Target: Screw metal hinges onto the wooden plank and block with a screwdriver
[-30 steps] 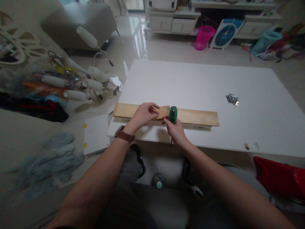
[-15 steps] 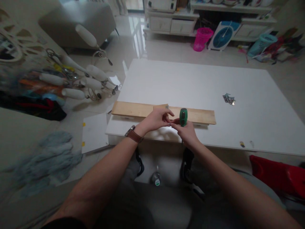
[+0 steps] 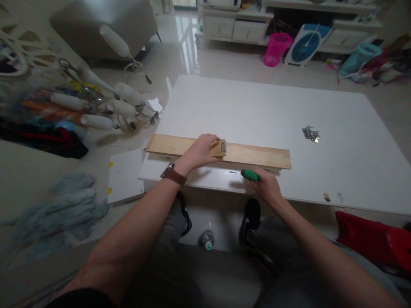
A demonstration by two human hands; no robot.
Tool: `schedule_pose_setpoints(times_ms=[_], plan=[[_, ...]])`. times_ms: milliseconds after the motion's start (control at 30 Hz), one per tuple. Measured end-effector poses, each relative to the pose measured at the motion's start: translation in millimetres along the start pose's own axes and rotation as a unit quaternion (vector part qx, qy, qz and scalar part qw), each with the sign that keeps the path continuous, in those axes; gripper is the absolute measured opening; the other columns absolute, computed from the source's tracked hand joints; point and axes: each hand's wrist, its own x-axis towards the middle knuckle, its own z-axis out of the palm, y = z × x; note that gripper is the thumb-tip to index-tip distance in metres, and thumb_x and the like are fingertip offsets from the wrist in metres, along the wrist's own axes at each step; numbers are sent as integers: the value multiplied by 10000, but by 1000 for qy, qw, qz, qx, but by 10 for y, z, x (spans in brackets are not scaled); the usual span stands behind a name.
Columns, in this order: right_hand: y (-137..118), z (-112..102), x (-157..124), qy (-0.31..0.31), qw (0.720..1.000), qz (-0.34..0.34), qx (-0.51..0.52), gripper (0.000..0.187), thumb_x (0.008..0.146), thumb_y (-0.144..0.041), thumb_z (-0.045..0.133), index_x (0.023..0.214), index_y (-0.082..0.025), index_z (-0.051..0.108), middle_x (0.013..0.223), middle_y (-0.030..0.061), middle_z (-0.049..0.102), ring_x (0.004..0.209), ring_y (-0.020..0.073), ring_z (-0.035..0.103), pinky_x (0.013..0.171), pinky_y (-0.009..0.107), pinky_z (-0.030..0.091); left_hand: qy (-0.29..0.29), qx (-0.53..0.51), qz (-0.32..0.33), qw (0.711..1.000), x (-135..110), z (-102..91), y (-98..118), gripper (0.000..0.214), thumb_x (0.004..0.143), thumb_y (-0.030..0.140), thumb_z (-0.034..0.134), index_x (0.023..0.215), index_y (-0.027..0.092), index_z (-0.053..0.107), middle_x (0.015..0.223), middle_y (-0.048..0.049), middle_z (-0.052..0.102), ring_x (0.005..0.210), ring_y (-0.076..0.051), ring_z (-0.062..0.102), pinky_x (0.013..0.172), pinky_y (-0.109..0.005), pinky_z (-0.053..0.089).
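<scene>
The wood piece (image 3: 217,149) lies on the long board (image 3: 257,155), a metal bracket (image 3: 224,146) showing at its right end. The left hand (image 3: 203,151) has its grip around the piece's other end. The screw (image 3: 233,172) lies on the near side of the table (image 3: 257,107), touched by neither hand; half a second ago the fingertips of both hands met over something small, likely this screw. The right hand (image 3: 267,184) has drawn apart to the right, its grip wrapped around the green tool (image 3: 249,175), whose dark end points toward the screw; its other end cannot be made out. That seems to leave one hand for the wood and one for the tool, with the screw loose. Farther right on the table is a pile of metal parts (image 3: 311,134), and a bottle (image 3: 208,239) stands on the floor between the feet.
</scene>
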Motion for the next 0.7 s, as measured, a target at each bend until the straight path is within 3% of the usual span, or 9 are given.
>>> schedule_pose_setpoints(times_ms=[167,367,533,633,700], plan=[[74,87,1,-32,998,-25,-52,103,864,-175,601,838,-221,689,854,72,714,714,216,609,634,314,329,-36,22,-7,999,6,95,-92,642,687,221,890,1267,150,624,1273,-149,676,1211,-321,611,1079,-459,484],[85,108,15,-47,997,-21,-50,184,871,-163,598,961,-218,749,963,86,761,790,233,658,657,309,380,-35,45,-17,998,57,162,-144,617,732,297,890,1274,168,625,1268,-151,690,1173,-313,620,1058,-462,490],[-44,3,28,-3,999,-44,27,320,797,-128,588,1036,-222,778,1040,98,796,893,260,711,752,334,486,-12,42,3,999,94,131,-111,619,729,304,880,1283,182,632,1266,-137,692,1163,-309,615,1052,-459,492],[-238,-141,99,51,991,-51,111,226,844,-176,588,966,-217,774,949,90,794,880,258,718,788,354,515,-22,34,37,998,69,67,-26,643,745,266,855,1339,192,620,1320,-141,685,1211,-310,614,1068,-454,487],[-385,-242,166,79,984,-16,157,160,913,-295,627,915,-220,768,928,89,793,855,256,714,793,370,526,-36,29,53,998,32,45,49,657,759,249,839,1374,205,613,1351,-140,683,1232,-312,619,1069,-455,484]])
